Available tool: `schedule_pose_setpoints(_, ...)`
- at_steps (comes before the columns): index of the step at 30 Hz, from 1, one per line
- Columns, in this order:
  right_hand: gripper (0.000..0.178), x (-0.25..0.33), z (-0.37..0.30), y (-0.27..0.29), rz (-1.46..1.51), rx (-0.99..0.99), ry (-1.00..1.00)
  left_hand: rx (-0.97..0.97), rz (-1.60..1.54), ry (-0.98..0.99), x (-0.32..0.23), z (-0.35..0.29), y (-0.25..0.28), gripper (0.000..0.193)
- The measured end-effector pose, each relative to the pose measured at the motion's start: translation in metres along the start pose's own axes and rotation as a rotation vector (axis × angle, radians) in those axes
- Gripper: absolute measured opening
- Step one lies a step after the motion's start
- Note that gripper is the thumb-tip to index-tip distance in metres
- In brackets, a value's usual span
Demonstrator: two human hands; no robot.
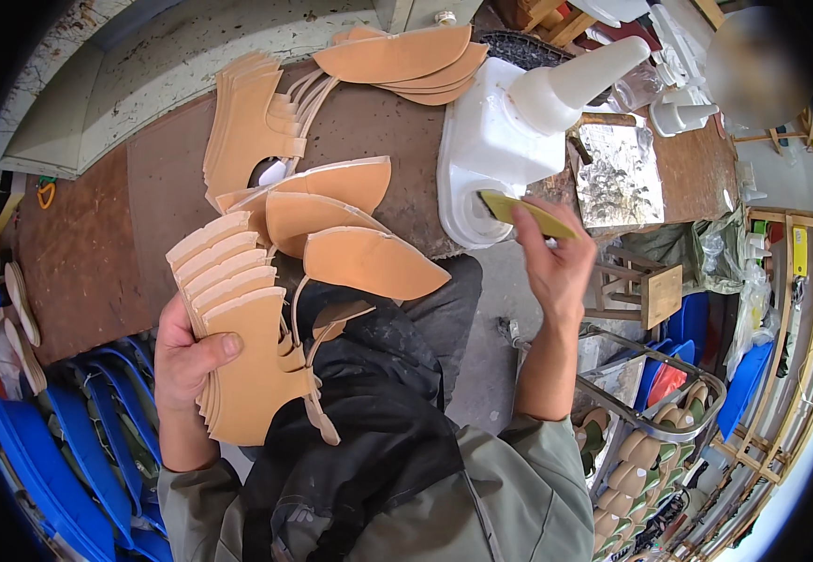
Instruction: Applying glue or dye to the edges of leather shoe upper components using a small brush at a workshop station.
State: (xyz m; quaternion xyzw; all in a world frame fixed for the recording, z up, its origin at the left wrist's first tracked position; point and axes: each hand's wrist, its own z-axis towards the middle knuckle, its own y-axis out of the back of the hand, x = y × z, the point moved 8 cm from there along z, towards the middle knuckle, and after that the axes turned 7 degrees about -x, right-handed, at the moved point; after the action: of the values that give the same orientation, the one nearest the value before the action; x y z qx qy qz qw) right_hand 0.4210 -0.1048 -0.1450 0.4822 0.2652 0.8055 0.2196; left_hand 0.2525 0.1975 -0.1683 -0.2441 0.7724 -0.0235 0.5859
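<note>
My left hand point(185, 362) is closed round a fanned stack of tan leather shoe-upper pieces point(255, 373), its thumb pressed on the front piece. Their curved flaps point(373, 262) spread out to the right above my lap. In my right hand point(561, 267) I grip a flat yellow brush point(549, 221) with a dark tip. That tip sits at the round mouth of a white plastic glue container point(500, 140), and whether it touches glue I cannot make out. The container stands on the bench and has a large cone-shaped spout.
Another stack of tan uppers point(247, 136) lies on the brown workbench point(83, 253) beyond my left hand. A stained foil-like sheet point(622, 178) is right of the container. Blue trays point(60, 450) stand at the lower left. A metal-framed rack of shoe parts point(626, 478) stands at the right.
</note>
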Motion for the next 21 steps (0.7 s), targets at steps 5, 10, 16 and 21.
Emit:
schedule_pose_setpoints(5,0.017,0.018,-0.006,0.042,0.261,-0.225,-0.088,0.013,-0.007,0.011,0.001,0.002,-0.001,0.058)
schedule_pose_setpoints(10,0.025,0.019,-0.012,0.014,0.03,0.021,0.09,0.059,0.025,0.006,0.0,0.008,-0.002,0.058)
schedule_pose_setpoints(16,0.021,0.026,-0.028,0.015,-0.024,0.112,0.086,0.047,-0.003,0.037,-0.004,0.01,0.003,0.058)
schedule_pose_setpoints(21,0.016,0.038,-0.019,0.014,-0.028,0.149,0.036,0.08,0.017,0.049,-0.011,0.004,0.001,0.058)
